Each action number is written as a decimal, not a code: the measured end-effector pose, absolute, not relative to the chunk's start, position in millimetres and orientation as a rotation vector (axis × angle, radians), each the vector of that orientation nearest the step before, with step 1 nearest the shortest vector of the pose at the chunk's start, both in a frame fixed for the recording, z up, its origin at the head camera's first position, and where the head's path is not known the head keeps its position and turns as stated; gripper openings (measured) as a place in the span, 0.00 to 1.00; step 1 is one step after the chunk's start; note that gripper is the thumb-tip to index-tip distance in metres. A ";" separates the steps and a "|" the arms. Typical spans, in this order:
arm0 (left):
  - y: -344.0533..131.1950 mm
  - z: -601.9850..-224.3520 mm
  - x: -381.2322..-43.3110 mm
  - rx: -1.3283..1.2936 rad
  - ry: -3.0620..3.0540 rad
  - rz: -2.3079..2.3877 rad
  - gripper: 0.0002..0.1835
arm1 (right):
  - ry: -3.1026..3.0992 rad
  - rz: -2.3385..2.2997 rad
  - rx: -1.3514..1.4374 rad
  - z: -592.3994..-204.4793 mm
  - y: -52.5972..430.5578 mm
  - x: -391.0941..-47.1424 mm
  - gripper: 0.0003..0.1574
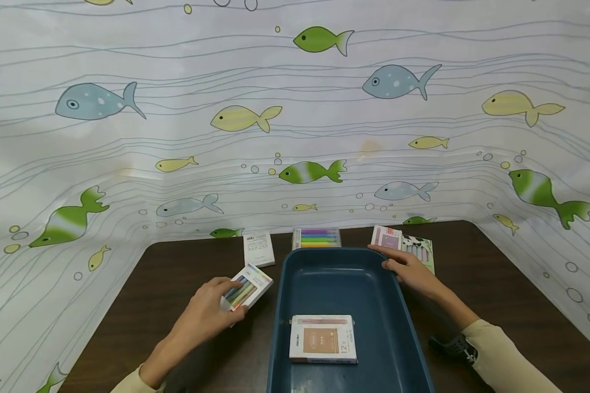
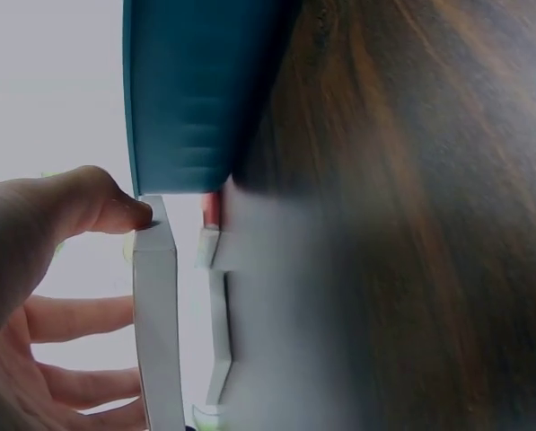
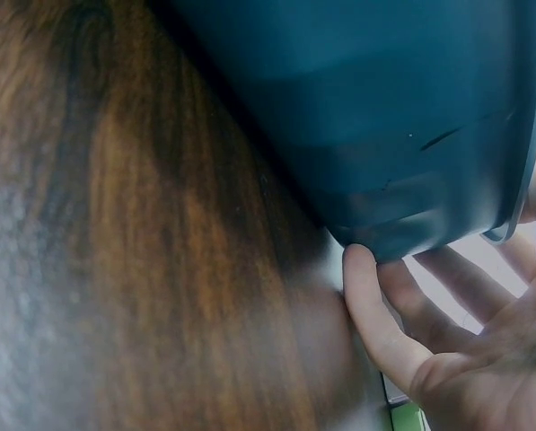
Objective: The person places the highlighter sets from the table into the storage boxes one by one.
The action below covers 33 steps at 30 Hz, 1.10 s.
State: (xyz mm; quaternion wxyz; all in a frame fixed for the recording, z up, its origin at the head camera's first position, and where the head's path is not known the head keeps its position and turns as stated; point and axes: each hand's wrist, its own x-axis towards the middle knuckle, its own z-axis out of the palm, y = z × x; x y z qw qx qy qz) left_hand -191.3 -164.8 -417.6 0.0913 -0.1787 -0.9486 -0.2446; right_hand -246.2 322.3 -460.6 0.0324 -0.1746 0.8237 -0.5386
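My left hand, fingers part-closed, pinches a small box (image 1: 252, 287) of coloured sticks, tilted over the table (image 1: 162, 284) just left of the blue tub (image 1: 339, 286). My right hand (image 1: 415, 273) grips the tub's far right corner. Inside lies a white carton (image 1: 323, 339).

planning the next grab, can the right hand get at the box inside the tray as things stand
Probably yes: the right hand is at the far right corner of the tray, and the box lies inside with nothing over it. The hand would likely just have to leave the corner.
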 end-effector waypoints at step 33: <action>-148.4 -401.4 -183.6 -0.570 -2.734 -0.756 0.24 | 2.570 -1.641 -0.583 -459.4 322.9 -247.1 0.28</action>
